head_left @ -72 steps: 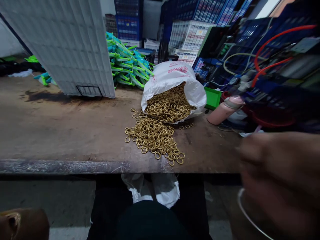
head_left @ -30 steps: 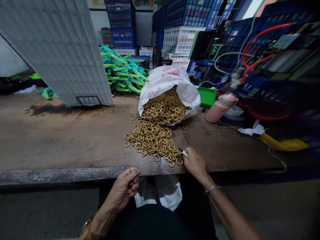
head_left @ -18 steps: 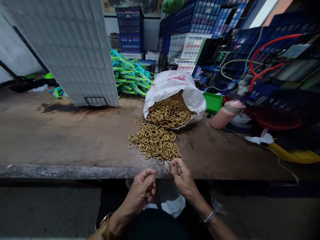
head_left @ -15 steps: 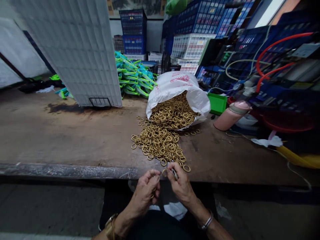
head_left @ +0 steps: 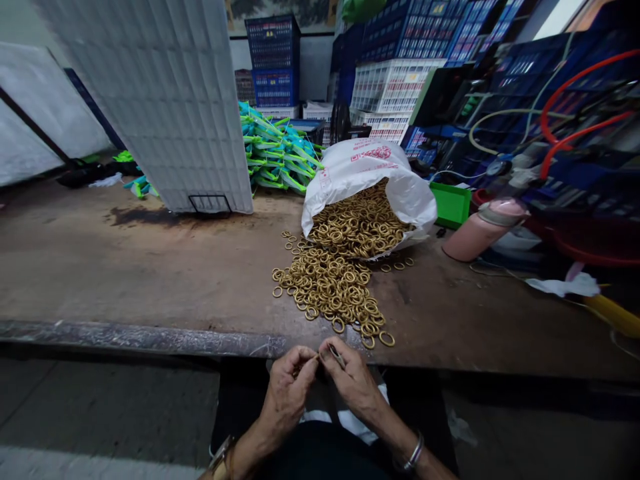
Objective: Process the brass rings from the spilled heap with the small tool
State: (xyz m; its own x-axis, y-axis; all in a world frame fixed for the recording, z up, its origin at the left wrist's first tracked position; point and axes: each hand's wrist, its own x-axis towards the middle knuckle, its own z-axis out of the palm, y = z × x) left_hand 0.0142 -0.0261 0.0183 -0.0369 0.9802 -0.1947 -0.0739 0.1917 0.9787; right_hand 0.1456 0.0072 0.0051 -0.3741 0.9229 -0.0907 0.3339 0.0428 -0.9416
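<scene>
My left hand (head_left: 286, 387) is closed, with bits of gold-coloured rings (head_left: 297, 369) showing between its curled fingers. Its thumb and forefinger pinch toward the tips of my right hand (head_left: 353, 383), and the two nearly meet just off the table's front edge. Tucked in the closed right hand is a small metal tool (head_left: 337, 357), its kind unclear. What lies between the fingertips is mostly hidden. Beyond the hands, a heap of gold-coloured rings (head_left: 330, 283) spreads out from the mouth of a white sack (head_left: 367, 160) lying on its side.
The brown wooden table (head_left: 150, 280) holds a tall pale ribbed panel (head_left: 200, 120), a pile of green and teal packets (head_left: 280, 150), a green tray (head_left: 450, 205) and a pink cylinder (head_left: 483, 230). Stacked blue crates (head_left: 274, 60) and white crates (head_left: 390, 87) stand behind.
My right hand has brought the ring it was pinching over to the left fingertips, and that ring is now mostly hidden. The view has shifted slightly.
</scene>
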